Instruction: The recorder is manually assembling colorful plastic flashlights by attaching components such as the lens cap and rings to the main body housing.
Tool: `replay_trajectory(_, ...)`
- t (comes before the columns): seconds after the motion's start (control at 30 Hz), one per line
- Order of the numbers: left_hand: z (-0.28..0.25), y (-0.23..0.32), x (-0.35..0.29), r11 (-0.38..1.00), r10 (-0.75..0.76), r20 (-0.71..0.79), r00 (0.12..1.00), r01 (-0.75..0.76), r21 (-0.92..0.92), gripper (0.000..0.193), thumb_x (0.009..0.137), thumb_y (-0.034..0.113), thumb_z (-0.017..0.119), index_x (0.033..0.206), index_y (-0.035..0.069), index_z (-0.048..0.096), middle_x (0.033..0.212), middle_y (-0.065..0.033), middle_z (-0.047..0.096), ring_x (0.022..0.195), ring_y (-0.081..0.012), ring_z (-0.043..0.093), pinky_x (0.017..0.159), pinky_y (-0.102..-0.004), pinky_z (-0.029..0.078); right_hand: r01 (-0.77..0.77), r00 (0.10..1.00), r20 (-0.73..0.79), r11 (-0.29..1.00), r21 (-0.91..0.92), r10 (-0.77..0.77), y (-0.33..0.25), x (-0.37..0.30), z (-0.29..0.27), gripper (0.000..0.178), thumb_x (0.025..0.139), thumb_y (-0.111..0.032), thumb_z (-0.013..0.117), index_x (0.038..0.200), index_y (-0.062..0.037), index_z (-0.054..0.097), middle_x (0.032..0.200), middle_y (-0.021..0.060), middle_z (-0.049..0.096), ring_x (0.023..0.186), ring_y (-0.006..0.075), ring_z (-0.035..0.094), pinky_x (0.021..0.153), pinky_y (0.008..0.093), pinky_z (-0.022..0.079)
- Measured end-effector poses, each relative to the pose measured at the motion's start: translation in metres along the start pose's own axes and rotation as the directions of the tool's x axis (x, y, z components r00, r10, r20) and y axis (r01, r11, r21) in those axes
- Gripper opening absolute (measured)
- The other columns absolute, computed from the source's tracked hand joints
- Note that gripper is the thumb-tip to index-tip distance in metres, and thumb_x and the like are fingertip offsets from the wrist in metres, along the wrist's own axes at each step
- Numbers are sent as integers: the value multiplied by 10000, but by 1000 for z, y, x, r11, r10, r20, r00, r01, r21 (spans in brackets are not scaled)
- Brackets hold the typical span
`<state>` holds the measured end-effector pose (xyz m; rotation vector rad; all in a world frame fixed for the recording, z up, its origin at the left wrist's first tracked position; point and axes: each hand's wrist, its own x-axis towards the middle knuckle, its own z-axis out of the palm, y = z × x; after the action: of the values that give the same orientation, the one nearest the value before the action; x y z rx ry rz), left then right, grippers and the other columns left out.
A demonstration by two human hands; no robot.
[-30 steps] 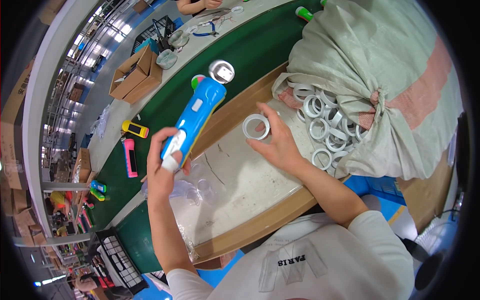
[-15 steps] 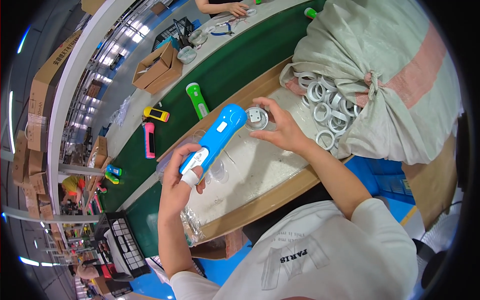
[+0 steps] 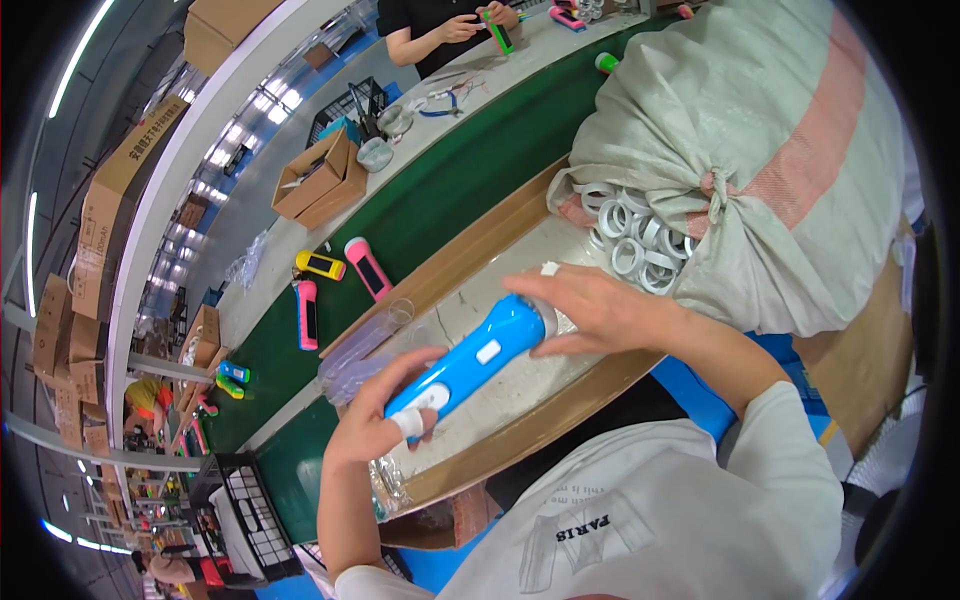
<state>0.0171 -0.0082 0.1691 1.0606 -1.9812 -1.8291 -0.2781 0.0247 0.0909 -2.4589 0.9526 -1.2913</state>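
My left hand (image 3: 385, 410) is wrapped round the lower body of a blue flashlight (image 3: 470, 365) with a white switch patch and a white button. The flashlight lies at a slant, its wide head up and to the right. At that head, my right hand (image 3: 610, 310) grips a clear round reflector cup (image 3: 549, 316), thumb below and fingers above. The cup sits against the head's open end and the fingers partly cover it. White tape wraps a finger on each hand. Below both hands is a shallow cardboard tray (image 3: 520, 462) with a pale bottom.
Clear plastic tubes (image 3: 360, 350) lie at the tray's left. White rings (image 3: 630, 255) spill from a tied woven sack (image 3: 750, 140) at right. Pink (image 3: 368, 268) and yellow flashlights (image 3: 320, 265) lie on the green belt (image 3: 460, 165). Across it, a co-worker's hands (image 3: 460, 30) hold a green flashlight.
My right hand has brought the reflector cup onto the flashlight's head. Both hands sit lower in view. On the belt a pink flashlight shows where the green one lay.
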Motion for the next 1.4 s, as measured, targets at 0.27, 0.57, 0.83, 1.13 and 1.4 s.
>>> replay_trajectory(0.27, 40, -47, 1, 990, 117, 26, 993, -115, -84, 544, 753, 138, 693, 1274, 45, 566, 1205, -142, 606, 1082, -206, 582, 958, -325, 419, 233, 925, -342, 958, 168, -165, -47, -15, 15, 295, 812, -268, 678, 991, -37, 644, 978, 125, 566, 898, 288, 584, 778, 357, 497)
replay_trajectory(0.57, 54, -48, 30, 654, 579, -110, 808, -380, 654, 540, 730, 95, 728, 1246, 100, 570, 1099, -155, 645, 916, -312, 653, 730, -345, 544, -317, 904, -9, 683, 658, 428, 1, -12, 12, 432, 970, -380, 423, 1216, -40, 525, 1090, 75, 573, 1001, 166, 547, 912, 293, 422)
replay_trajectory(0.83, 61, -58, 46, 501, 623, -124, 773, -271, 822, 529, 740, 113, 741, 1236, 58, 565, 1079, -157, 648, 900, -332, 647, 771, -365, 525, -694, 501, 343, 132, 708, 794, 13, -3, 19, 550, 950, -525, 416, 1234, -70, 536, 1018, 103, 583, 1013, 182, 555, 885, 337, 456)
replay_trajectory(1.13, 76, -68, 71, 408, 569, -31, 822, -249, 879, 532, 724, 96, 760, 1222, 63, 576, 1077, -183, 643, 883, -327, 652, 731, -367, 532, -637, 483, 382, 18, 770, 788, 58, -23, 35, 448, 988, -369, 368, 947, -2, 620, 900, 117, 637, 871, 189, 607, 831, 325, 480)
replay_trajectory(1.4, 75, -68, 63, 906, 326, -214, 921, -241, 348, 586, 768, 119, 749, 1293, 2, 514, 1126, -159, 635, 958, -199, 639, 849, -308, 491, -424, 805, -101, 684, 593, 585, 30, -29, 29, 401, 973, -343, 377, 939, -23, 616, 811, 90, 589, 788, 184, 553, 759, 329, 439)
